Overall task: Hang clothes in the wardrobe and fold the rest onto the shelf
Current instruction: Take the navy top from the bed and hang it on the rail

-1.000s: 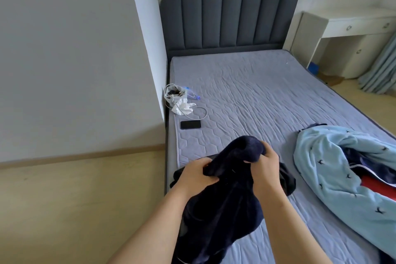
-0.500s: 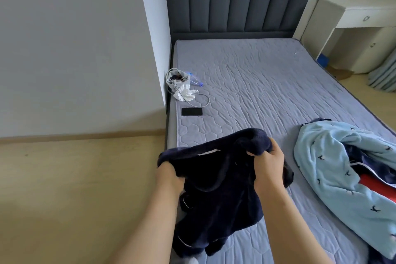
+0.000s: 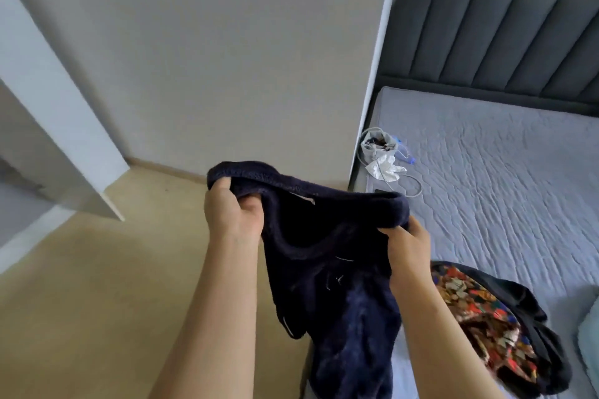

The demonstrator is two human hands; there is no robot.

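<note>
My left hand (image 3: 231, 217) and right hand (image 3: 410, 246) clutch the hem of the navy fleece (image 3: 334, 272); soft, limp, probably light, it droops between them.

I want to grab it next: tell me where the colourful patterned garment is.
Head view, lower right: the colourful patterned garment lies on the bed, below and right of the right hand gripping the navy fleece garment.

Dark navy fleece garment (image 3: 337, 295), waistband stretched open, hanging above bed edge

Forearms extended, left hand (image 3: 231, 214) and right hand (image 3: 410, 246) grip the dark garment (image 3: 340, 269) with curled fingers (image 3: 222, 188).
</note>
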